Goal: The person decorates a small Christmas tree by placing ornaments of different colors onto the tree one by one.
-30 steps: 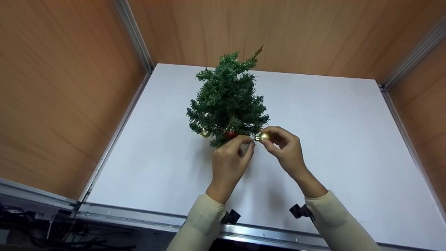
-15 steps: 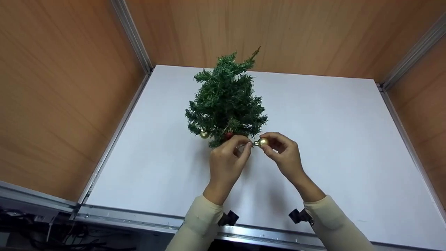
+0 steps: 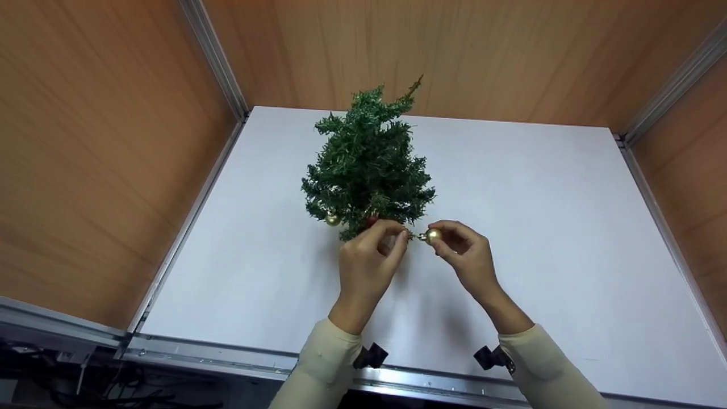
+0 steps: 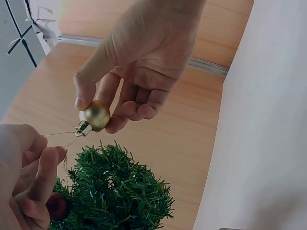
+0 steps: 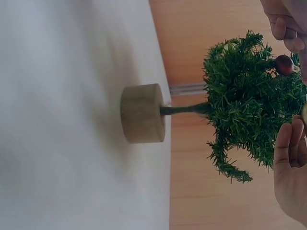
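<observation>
A small gold ball ornament [image 3: 433,235] is pinched between thumb and fingers of my right hand [image 3: 470,258], just in front of the artificial Christmas tree [image 3: 369,165]. From the ornament's shiny cap [image 4: 83,128], a thin gold thread [image 4: 60,133] runs to my left hand [image 3: 365,266]. The left thumb and fingers pinch this thread, and the ball hangs apart from the branches. A red ball ornament [image 5: 284,65] is on the tree close to the left hand, partly covered by it in the head view. Another gold ball [image 3: 332,218] hangs at the lower left of the tree.
The tree stands on a round wood-coloured base [image 5: 142,114] on the white table [image 3: 539,227]. Wooden panels [image 3: 431,51] enclose the table at the back and sides. A metal rail [image 3: 227,355] runs along the front edge, with dark cables [image 3: 130,380] below left.
Both hands have come slightly nearer the front edge. My right hand has drawn the gold ball a little rightward, widening the gap to the left fingers. The left hand keeps its pinch.
</observation>
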Available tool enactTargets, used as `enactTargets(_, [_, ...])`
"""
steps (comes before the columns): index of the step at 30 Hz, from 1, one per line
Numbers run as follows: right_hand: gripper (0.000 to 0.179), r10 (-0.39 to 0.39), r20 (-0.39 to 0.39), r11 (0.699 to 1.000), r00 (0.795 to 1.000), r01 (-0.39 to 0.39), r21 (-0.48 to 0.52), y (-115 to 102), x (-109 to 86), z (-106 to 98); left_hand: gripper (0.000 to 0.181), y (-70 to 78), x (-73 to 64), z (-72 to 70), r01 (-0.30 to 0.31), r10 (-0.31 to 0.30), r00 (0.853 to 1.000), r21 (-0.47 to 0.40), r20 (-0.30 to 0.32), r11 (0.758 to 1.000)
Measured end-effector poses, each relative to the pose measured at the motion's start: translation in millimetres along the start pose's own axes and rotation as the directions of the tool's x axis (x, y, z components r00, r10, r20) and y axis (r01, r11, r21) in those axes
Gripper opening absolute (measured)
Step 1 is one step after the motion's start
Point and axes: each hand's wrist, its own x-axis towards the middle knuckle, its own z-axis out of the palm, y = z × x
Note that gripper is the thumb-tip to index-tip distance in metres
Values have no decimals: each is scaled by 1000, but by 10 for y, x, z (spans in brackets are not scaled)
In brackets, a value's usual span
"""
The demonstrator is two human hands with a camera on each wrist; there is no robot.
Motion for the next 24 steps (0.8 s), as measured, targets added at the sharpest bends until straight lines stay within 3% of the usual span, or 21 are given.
enactTargets(6, [23, 38, 21, 999, 999, -39, 37, 34, -33, -24, 6, 6, -4, 0, 47, -44, 999, -108, 30, 993])
enactTargets(13, [25, 79, 114, 993, 990, -89, 81, 103, -87, -12, 5, 7, -15, 1, 74, -67, 997, -175, 45, 982])
enactTargets(24, [30, 105, 241, 981, 965, -140, 134, 150, -119, 35, 6, 11, -33, 22, 70, -61, 997, -187, 49, 980])
